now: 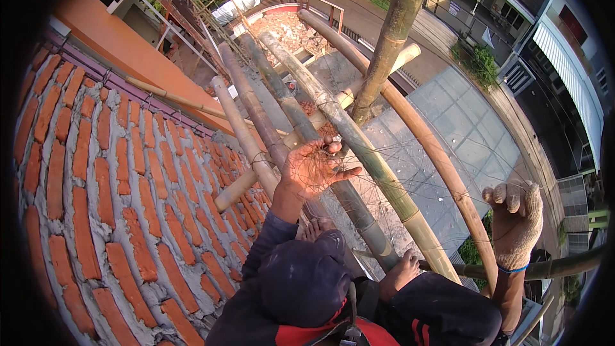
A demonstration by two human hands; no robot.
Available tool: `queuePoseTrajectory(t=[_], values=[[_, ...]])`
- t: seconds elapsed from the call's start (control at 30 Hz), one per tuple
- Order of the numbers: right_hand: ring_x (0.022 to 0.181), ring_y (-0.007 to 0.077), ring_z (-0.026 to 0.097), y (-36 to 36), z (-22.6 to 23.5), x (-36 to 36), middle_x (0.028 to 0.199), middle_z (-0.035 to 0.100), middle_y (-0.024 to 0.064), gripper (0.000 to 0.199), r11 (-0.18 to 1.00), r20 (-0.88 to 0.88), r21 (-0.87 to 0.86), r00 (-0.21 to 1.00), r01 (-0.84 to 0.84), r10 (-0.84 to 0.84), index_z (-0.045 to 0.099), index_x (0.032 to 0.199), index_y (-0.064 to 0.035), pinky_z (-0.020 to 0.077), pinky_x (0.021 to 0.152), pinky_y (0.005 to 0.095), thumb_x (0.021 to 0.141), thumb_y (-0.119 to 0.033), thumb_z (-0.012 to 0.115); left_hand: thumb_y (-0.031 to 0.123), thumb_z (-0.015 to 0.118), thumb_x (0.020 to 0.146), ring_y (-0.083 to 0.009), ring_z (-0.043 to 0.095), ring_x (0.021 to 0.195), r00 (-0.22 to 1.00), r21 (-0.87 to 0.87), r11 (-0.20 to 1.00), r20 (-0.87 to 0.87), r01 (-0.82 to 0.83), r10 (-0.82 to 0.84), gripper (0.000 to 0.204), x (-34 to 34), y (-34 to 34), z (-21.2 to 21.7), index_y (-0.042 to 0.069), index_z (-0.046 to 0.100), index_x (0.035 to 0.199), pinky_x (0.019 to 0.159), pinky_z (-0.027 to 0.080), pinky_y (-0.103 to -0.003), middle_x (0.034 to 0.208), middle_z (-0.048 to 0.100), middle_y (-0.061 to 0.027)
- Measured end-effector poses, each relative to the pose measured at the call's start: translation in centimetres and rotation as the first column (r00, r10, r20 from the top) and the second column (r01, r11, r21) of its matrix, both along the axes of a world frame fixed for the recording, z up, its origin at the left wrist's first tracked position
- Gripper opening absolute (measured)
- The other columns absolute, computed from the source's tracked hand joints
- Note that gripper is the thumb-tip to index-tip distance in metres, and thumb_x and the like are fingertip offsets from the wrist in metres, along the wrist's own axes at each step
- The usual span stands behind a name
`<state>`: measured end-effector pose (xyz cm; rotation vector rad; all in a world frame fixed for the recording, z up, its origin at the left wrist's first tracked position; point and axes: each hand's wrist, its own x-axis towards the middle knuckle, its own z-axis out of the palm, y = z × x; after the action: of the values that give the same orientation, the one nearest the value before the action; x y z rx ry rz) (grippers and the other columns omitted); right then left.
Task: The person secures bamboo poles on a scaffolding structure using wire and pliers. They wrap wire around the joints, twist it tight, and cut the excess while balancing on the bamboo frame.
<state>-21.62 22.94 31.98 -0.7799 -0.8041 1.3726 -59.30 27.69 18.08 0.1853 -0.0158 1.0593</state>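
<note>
My left hand (311,170) is bare and turned palm up, its fingers partly curled around a loose tangle of thin wire (318,165). It hovers above the bamboo poles just ahead of my knees. Fine strands spread from it toward the right. Out on the right my right hand (516,221) is raised in a pale knit glove (522,230), with a blue band at the wrist. Its fingers are bent inward and wire strands reach it; the exact grip is hard to see. Beneath the left hand lies a greenish bamboo pole (365,218).
I squat with bare feet (400,275) on bamboo scaffolding. A brick wall (128,211) rises close at left. A thick upright bamboo post (392,38) stands ahead, beside a curved pole (423,134). Far below are grey paving (467,122) and a rubble heap (288,32).
</note>
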Motion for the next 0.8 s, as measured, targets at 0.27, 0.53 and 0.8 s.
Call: queuePoseTrajectory(t=[0.27, 0.53, 0.8], values=[[0.058, 0.0104, 0.035, 0.9, 1.3, 1.6, 0.075, 0.039, -0.0024, 0.032, 0.976, -0.210, -0.146, 0.959, 0.164, -0.193, 0.042, 0.080, -0.0140, 0.0389, 0.059, 0.0303, 0.108, -0.026, 0.049, 0.018, 0.045, 0.103, -0.0244, 0.066, 0.084, 0.911, 0.003, 0.927, -0.183, -0.375, 0.369, 0.023, -3.6, 0.3, 0.8, 0.003, 0.062, 0.108, 0.104, 0.048, -0.056, 0.097, 0.060, -0.0079], [0.047, 0.0066, 0.024, -0.6, 2.5, 14.9, 0.065, 0.030, -0.0006, 0.031, 0.945, -0.218, 0.088, 0.932, 0.314, -0.289, 0.041, 0.079, -0.0088, 0.0223, 0.041, 0.0246, 0.107, -0.017, 0.051, 0.019, 0.042, 0.104, -0.0237, 0.062, 0.073, 0.785, -0.051, 0.797, -0.221, -0.602, 0.579, 0.027, -6.9, 0.9, -0.1, 0.001, 0.062, 0.100, 0.080, 0.053, -0.048, 0.092, 0.062, -0.0080], [0.055, 0.0106, 0.033, -5.3, 6.8, 36.7, 0.072, 0.043, 0.0027, 0.019, 0.428, 0.067, 0.206, 0.424, 0.880, -0.903, 0.053, 0.091, -0.0006, 0.0279, 0.050, 0.0247, 0.106, -0.010, 0.044, 0.017, 0.051, 0.098, -0.0145, 0.048, 0.058, 0.533, -0.001, 0.568, -0.351, -0.823, 0.770, 0.018, -15.6, 2.1, -0.1, 0.006, 0.055, 0.085, 0.063, 0.048, -0.030, 0.076, 0.056, -0.0050]])
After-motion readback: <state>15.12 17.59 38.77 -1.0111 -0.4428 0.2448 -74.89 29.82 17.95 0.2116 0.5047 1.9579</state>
